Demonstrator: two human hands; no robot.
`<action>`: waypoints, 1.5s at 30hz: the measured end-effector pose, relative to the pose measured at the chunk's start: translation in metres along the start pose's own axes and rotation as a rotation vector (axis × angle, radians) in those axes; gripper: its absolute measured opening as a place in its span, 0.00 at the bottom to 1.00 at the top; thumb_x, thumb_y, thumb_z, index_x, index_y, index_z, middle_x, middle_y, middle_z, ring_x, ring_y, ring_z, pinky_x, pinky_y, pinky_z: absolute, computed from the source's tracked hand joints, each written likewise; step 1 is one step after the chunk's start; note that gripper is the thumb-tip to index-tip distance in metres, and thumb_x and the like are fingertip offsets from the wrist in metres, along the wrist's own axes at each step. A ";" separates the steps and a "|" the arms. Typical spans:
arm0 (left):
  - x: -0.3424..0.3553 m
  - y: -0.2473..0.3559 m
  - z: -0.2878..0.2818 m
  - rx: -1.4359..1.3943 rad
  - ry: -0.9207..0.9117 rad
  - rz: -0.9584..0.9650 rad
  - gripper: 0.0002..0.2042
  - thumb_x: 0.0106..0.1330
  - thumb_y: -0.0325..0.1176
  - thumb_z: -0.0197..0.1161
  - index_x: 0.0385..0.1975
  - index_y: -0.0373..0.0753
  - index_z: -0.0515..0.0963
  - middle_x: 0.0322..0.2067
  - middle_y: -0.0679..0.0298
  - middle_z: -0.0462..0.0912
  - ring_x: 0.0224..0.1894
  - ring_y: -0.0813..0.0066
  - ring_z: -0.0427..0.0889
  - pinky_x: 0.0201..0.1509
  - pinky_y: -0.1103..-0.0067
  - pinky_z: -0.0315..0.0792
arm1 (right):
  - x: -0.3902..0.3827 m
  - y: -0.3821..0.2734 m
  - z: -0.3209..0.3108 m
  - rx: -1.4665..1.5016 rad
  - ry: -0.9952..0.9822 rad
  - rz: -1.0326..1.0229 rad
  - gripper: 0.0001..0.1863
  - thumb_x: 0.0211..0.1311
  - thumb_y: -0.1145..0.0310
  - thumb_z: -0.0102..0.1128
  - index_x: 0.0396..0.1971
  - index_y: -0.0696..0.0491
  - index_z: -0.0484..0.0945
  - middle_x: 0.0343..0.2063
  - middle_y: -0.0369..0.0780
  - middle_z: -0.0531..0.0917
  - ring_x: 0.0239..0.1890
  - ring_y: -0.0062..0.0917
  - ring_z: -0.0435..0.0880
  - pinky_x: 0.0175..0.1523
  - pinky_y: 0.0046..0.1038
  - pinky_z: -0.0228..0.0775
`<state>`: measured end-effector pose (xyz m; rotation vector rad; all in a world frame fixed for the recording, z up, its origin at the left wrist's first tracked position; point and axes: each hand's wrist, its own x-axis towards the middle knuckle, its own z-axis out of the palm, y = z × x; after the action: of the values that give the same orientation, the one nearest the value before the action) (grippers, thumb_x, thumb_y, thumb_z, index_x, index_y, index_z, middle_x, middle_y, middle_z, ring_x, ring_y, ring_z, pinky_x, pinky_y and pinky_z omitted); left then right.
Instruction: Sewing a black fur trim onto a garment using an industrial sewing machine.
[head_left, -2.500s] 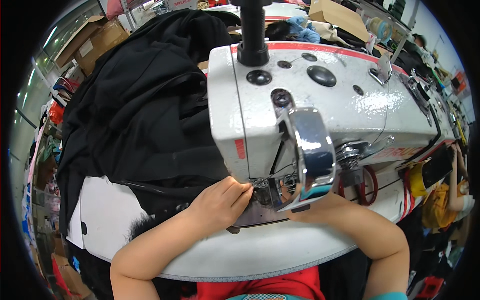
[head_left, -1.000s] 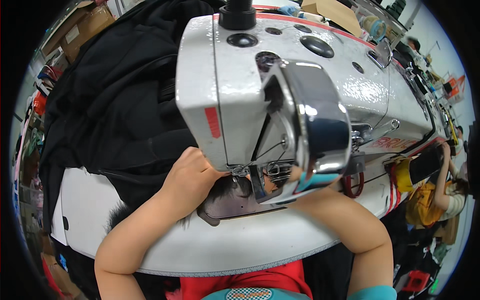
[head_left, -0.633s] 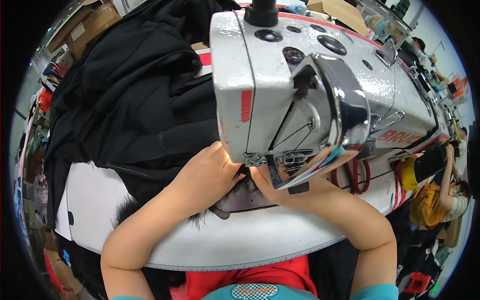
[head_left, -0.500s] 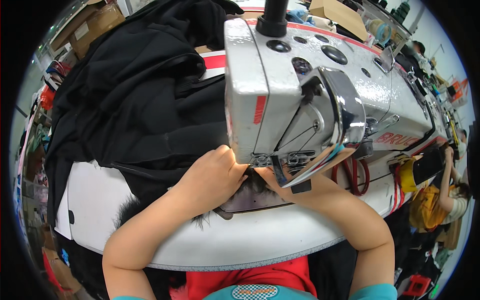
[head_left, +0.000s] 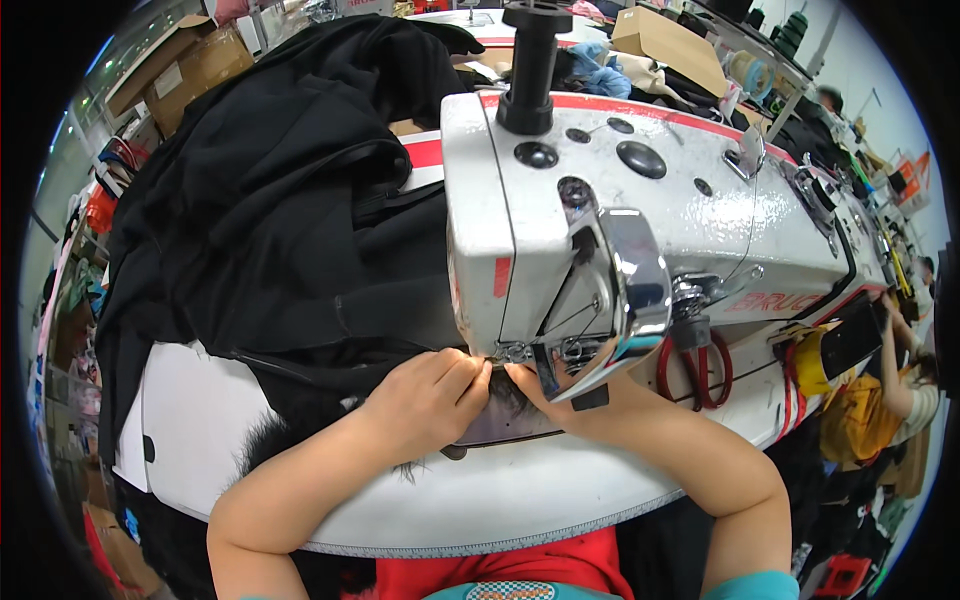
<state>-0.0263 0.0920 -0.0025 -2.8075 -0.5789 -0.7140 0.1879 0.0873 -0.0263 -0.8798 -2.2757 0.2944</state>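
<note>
— Where are the hands?
— Both sit under the head of the white sewing machine (head_left: pixel 640 230), close to the needle area. The left hand (head_left: pixel 425 400) lies curled on the black fabric (head_left: pixel 270 230), its fingers (head_left: pixel 470 375) drawn together and pinching the cloth's edge. The right hand (head_left: pixel 540 385) is mostly hidden by the machine's chrome cover; I cannot tell how its fingers are set.
— And the cloth?
— It is a big heap at 10 o'clock from the hands, spreading over the white counter (head_left: pixel 190 420) and running in under the machine.
— Anything else nearby?
— Red-handled scissors (head_left: pixel 695 365) hang at 3 o'clock from the hands, against the machine's front. Cardboard boxes (head_left: pixel 185 65) stand far off at 11 o'clock. Another person's arm (head_left: pixel 895 375) shows at the right rim.
</note>
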 end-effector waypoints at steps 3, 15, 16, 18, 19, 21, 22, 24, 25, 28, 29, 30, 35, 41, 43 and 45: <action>0.001 0.000 0.001 0.041 -0.037 -0.044 0.10 0.48 0.25 0.59 0.31 0.30 0.75 0.25 0.64 0.68 0.29 0.73 0.71 0.30 0.81 0.70 | -0.004 0.011 0.004 -0.006 -0.033 -0.071 0.05 0.48 0.71 0.57 0.27 0.51 0.78 0.18 0.37 0.77 0.21 0.29 0.77 0.24 0.31 0.65; -0.001 -0.005 0.008 0.031 -0.078 -0.074 0.09 0.44 0.28 0.58 0.27 0.35 0.74 0.23 0.64 0.67 0.30 0.69 0.70 0.32 0.77 0.69 | -0.018 0.040 0.020 -0.444 -0.177 -0.365 0.12 0.43 0.67 0.56 0.31 0.41 0.79 0.24 0.32 0.79 0.20 0.22 0.78 0.21 0.27 0.64; -0.001 -0.005 0.007 0.029 -0.071 -0.074 0.08 0.44 0.28 0.58 0.26 0.35 0.74 0.23 0.64 0.67 0.29 0.69 0.70 0.32 0.77 0.69 | -0.016 0.039 0.019 -0.421 -0.169 -0.366 0.12 0.42 0.67 0.56 0.31 0.41 0.79 0.25 0.32 0.79 0.21 0.22 0.78 0.23 0.27 0.65; 0.000 -0.005 0.005 0.023 -0.071 -0.087 0.07 0.44 0.28 0.58 0.25 0.37 0.73 0.22 0.64 0.66 0.29 0.69 0.70 0.32 0.77 0.69 | -0.013 0.036 0.018 -0.368 -0.183 -0.338 0.11 0.41 0.68 0.57 0.29 0.41 0.80 0.27 0.32 0.80 0.24 0.23 0.79 0.26 0.29 0.67; 0.000 -0.005 0.005 0.018 -0.076 -0.100 0.06 0.44 0.28 0.58 0.24 0.37 0.73 0.21 0.64 0.66 0.29 0.69 0.70 0.32 0.77 0.69 | -0.012 0.034 0.017 -0.347 -0.224 -0.317 0.11 0.40 0.68 0.57 0.28 0.42 0.80 0.27 0.33 0.80 0.26 0.25 0.79 0.29 0.31 0.67; 0.002 -0.005 0.006 0.025 -0.069 -0.115 0.05 0.44 0.28 0.58 0.22 0.39 0.72 0.21 0.65 0.66 0.28 0.69 0.70 0.32 0.77 0.69 | -0.011 0.032 0.018 -0.203 -0.101 -0.252 0.11 0.37 0.69 0.56 0.27 0.43 0.80 0.28 0.34 0.80 0.30 0.28 0.80 0.36 0.36 0.68; 0.002 -0.006 0.006 0.040 -0.057 -0.118 0.05 0.44 0.28 0.58 0.22 0.39 0.72 0.21 0.64 0.67 0.28 0.69 0.70 0.32 0.77 0.69 | -0.013 0.031 0.020 -0.084 -0.082 -0.133 0.12 0.36 0.69 0.56 0.27 0.44 0.80 0.28 0.34 0.80 0.31 0.29 0.79 0.37 0.37 0.68; 0.003 -0.007 0.008 0.043 -0.049 -0.134 0.03 0.44 0.27 0.58 0.20 0.40 0.72 0.21 0.64 0.68 0.29 0.68 0.71 0.32 0.76 0.69 | -0.015 0.033 0.023 0.282 -0.057 0.132 0.11 0.36 0.68 0.57 0.26 0.45 0.80 0.25 0.35 0.79 0.29 0.30 0.79 0.36 0.37 0.67; 0.003 -0.008 0.009 0.028 -0.050 -0.158 0.03 0.44 0.27 0.58 0.19 0.40 0.72 0.21 0.64 0.68 0.29 0.68 0.71 0.32 0.76 0.69 | -0.015 0.035 0.027 0.546 -0.005 0.308 0.10 0.36 0.68 0.57 0.25 0.46 0.80 0.23 0.35 0.79 0.28 0.30 0.79 0.36 0.36 0.66; 0.004 -0.006 0.011 0.006 -0.069 -0.211 0.03 0.43 0.27 0.58 0.18 0.40 0.71 0.23 0.63 0.70 0.30 0.67 0.72 0.32 0.76 0.70 | -0.015 0.043 0.037 0.500 0.033 0.235 0.08 0.36 0.68 0.57 0.22 0.46 0.79 0.18 0.34 0.78 0.23 0.29 0.78 0.31 0.34 0.65; 0.004 -0.005 0.012 0.038 -0.051 -0.192 0.04 0.43 0.27 0.58 0.17 0.40 0.70 0.23 0.63 0.70 0.30 0.67 0.72 0.31 0.76 0.70 | -0.015 0.046 0.041 0.520 0.053 0.238 0.07 0.37 0.68 0.57 0.22 0.46 0.79 0.18 0.34 0.78 0.23 0.28 0.78 0.32 0.34 0.65; 0.004 -0.004 0.012 0.065 -0.041 -0.187 0.04 0.43 0.27 0.58 0.17 0.40 0.70 0.23 0.63 0.70 0.30 0.67 0.72 0.31 0.76 0.70 | -0.016 0.050 0.045 0.543 0.069 0.239 0.06 0.37 0.67 0.57 0.21 0.46 0.79 0.18 0.34 0.78 0.22 0.28 0.78 0.32 0.34 0.65; 0.004 -0.008 0.013 0.128 -0.096 -0.204 0.05 0.40 0.27 0.58 0.17 0.40 0.70 0.23 0.64 0.69 0.30 0.68 0.72 0.31 0.79 0.70 | -0.026 0.063 0.059 0.842 0.155 0.338 0.03 0.38 0.67 0.57 0.17 0.46 0.78 0.16 0.34 0.78 0.21 0.28 0.78 0.34 0.32 0.66; -0.003 -0.012 0.011 -0.034 -0.006 -0.266 0.07 0.43 0.25 0.57 0.24 0.39 0.75 0.26 0.64 0.71 0.32 0.67 0.73 0.29 0.77 0.72 | -0.021 0.058 0.048 1.043 0.202 0.377 0.04 0.42 0.67 0.56 0.14 0.45 0.78 0.16 0.32 0.78 0.23 0.26 0.79 0.37 0.30 0.67; -0.007 -0.010 0.008 -0.045 -0.005 -0.323 0.07 0.44 0.25 0.57 0.25 0.38 0.75 0.27 0.65 0.71 0.31 0.68 0.73 0.29 0.77 0.72 | -0.015 0.046 0.031 0.591 0.082 0.245 0.04 0.44 0.67 0.56 0.15 0.45 0.78 0.15 0.31 0.78 0.24 0.25 0.80 0.37 0.27 0.67; -0.010 -0.008 0.003 -0.070 0.003 -0.379 0.07 0.45 0.26 0.58 0.26 0.38 0.75 0.27 0.65 0.72 0.30 0.69 0.73 0.29 0.77 0.72 | -0.015 0.033 0.006 -0.153 -0.170 0.091 0.04 0.45 0.67 0.56 0.18 0.46 0.79 0.17 0.32 0.77 0.26 0.25 0.79 0.38 0.23 0.67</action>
<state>-0.0366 0.0971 -0.0094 -2.7867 -1.1245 -0.8162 0.2093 0.1019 -0.0523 -1.0754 -2.4445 0.2456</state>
